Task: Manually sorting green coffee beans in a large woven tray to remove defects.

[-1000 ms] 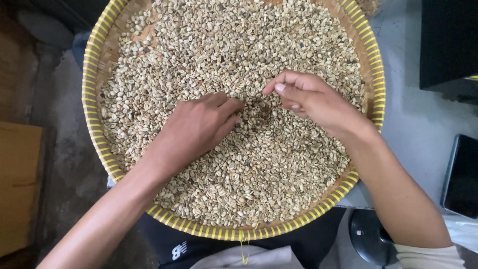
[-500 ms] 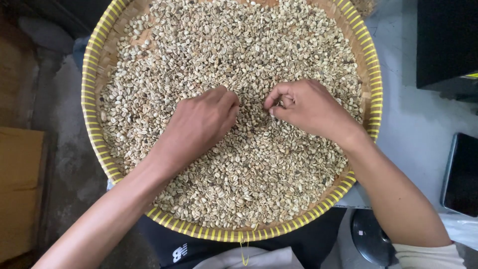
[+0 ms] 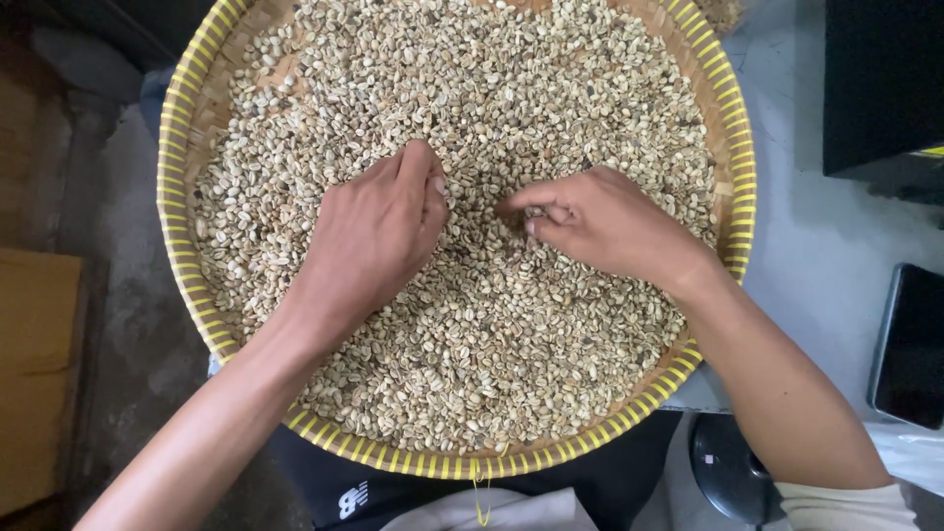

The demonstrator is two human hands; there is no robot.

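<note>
Clearly your left hand (image 3: 379, 231) rests cupped, holding nothing, on the loose, light beans (image 3: 492, 324) filling the basket (image 3: 733, 147); your right hand (image 3: 605, 221) pinches narrowly, so pick singles with fingertips

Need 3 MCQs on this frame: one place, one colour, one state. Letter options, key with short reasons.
1. Where do both hands rest?
A. on the beans in the tray
B. on the grey floor
C. on the black box

2. What colour is the tray's rim?
A. red
B. yellow
C. blue

3. How are the right hand's fingers set?
A. spread flat
B. pinched together
C. clenched on the rim

Key:
1 A: the left hand and right hand lie on the pale beans mid-tray.
2 B: the woven tray has a yellow rim.
3 B: the fingertips meet over the beans.
</note>
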